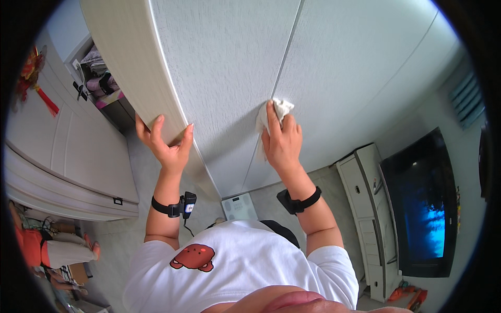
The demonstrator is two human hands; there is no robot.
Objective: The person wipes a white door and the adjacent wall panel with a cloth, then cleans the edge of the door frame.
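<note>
My right hand (pixel 282 143) presses a crumpled white cloth (pixel 282 107) against a pale grey textured wall panel (pixel 223 58). The cloth lies over the dark vertical groove (pixel 289 43) between two panels, with some of it sticking out past my fingers. To the left, my left hand (pixel 166 144) spans the narrow beige end trim (pixel 121 51) of this wall. Its thumb is at the edge beside the grey panel, and fingers reach around the far edge. Each forearm wears a black strap with a small device.
A white bathroom scale (pixel 239 207) lies on the floor at the wall's foot. On the right are a white low cabinet (pixel 358 187) and a lit television (pixel 422 207). A door (pixel 74 129) with a red hanging ornament stands left; another person (pixel 58 248) is at lower left.
</note>
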